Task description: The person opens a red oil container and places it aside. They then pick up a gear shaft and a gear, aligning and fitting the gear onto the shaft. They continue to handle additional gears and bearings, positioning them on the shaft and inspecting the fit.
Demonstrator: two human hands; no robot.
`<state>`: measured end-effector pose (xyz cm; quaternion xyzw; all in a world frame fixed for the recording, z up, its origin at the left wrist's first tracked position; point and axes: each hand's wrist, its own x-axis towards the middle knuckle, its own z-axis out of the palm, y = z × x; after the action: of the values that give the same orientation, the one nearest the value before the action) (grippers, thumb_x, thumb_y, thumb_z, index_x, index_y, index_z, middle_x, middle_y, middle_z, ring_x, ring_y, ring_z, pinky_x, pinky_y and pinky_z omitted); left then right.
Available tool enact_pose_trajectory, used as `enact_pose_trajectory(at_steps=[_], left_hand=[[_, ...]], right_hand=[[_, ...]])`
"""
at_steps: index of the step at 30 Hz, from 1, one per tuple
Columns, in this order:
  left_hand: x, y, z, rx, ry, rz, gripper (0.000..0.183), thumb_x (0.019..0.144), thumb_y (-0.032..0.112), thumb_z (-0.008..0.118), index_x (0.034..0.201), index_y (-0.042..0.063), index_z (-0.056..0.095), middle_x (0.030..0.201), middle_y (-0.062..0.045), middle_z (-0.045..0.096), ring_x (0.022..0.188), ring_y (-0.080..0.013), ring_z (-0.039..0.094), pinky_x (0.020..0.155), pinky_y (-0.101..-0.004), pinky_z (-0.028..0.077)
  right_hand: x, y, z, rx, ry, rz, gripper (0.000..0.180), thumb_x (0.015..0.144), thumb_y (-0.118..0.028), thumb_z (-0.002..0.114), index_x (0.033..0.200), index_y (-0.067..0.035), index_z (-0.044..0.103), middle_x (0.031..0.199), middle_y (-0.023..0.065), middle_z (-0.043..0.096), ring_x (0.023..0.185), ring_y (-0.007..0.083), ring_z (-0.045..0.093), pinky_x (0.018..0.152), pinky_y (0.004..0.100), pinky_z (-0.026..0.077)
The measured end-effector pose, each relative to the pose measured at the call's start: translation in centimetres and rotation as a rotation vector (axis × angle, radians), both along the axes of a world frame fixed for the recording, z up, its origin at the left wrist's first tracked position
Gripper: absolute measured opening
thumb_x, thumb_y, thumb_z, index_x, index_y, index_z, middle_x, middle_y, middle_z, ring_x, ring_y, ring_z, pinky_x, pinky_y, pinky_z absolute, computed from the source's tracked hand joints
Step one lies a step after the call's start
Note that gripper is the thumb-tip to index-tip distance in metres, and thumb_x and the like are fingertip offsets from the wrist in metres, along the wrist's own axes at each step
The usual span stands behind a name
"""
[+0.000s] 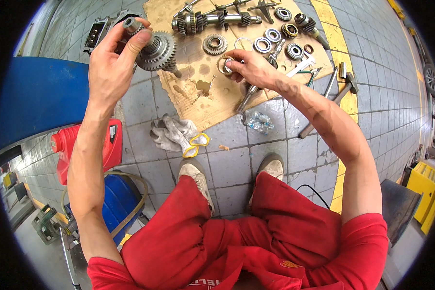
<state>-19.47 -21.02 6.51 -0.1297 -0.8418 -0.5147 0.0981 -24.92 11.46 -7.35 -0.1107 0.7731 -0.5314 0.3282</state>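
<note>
My left hand (pixel 110 69) grips a splined steel gear shaft (pixel 132 26) near its upper end, with a large toothed gear (pixel 158 50) below my fingers. The shaft is tilted, its lower end over the cardboard's left edge. My right hand (pixel 252 69) pinches a small ring-shaped part (pixel 221 66), brass-coloured at the rim, above an oil-stained cardboard sheet (pixel 192 98). Fingers hide part of it. A flat gear (pixel 215 44) lies just beyond, beside a thin ring (pixel 243 44). Under my right wrist lies another splined shaft (pixel 247 98), partly hidden.
A long gear shaft (pixel 214 20), bearings (pixel 262 45), a caliper (pixel 304 63) and pliers (pixel 314 73) lie on the cardboard. A hammer (pixel 348 87) rests to the right. Work gloves (pixel 175 134), a plastic wrapper (pixel 260 121) and a red jug (pixel 110 145) are nearer me.
</note>
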Motion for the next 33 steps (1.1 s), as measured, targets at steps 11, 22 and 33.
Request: enact_pose_trajectory(at_steps=[11,22,33], left_hand=[[0.2,0.3,0.2,-0.022,-0.194,0.127,0.023,0.106,0.018,0.071,0.121,0.004,0.061,0.091,0.000,0.066,0.083,-0.0054,0.060,0.073,-0.0239,0.048],[-0.4,0.6,0.5,0.020,-0.035,0.105,0.023,0.106,0.017,0.072,0.124,0.002,0.069,0.094,0.001,0.068,0.081,-0.0067,0.061,0.073,-0.0239,0.050],[-1.8,0.0,0.6,-0.118,-0.095,-0.166,0.058,0.085,0.016,0.092,0.140,0.012,0.075,0.094,0.004,0.062,0.092,-0.0070,0.059,0.085,-0.0263,0.052]], right_hand=[[-0.6,-1.2,4.8,-0.339,-0.224,-0.249,0.036,0.115,-0.025,0.061,0.142,-0.001,0.064,0.101,0.0008,0.070,0.088,0.0085,0.067,0.084,0.0237,0.059],[0.5,-4.8,11.0,-0.668,-0.346,-0.167,0.040,0.114,-0.022,0.062,0.145,0.003,0.060,0.098,0.0012,0.071,0.084,0.0098,0.069,0.078,0.0235,0.059],[-0.2,-6.3,11.3,-0.841,-0.429,-0.140,0.041,0.114,-0.025,0.063,0.144,0.003,0.064,0.106,0.0012,0.072,0.087,0.0076,0.070,0.079,0.0226,0.062]])
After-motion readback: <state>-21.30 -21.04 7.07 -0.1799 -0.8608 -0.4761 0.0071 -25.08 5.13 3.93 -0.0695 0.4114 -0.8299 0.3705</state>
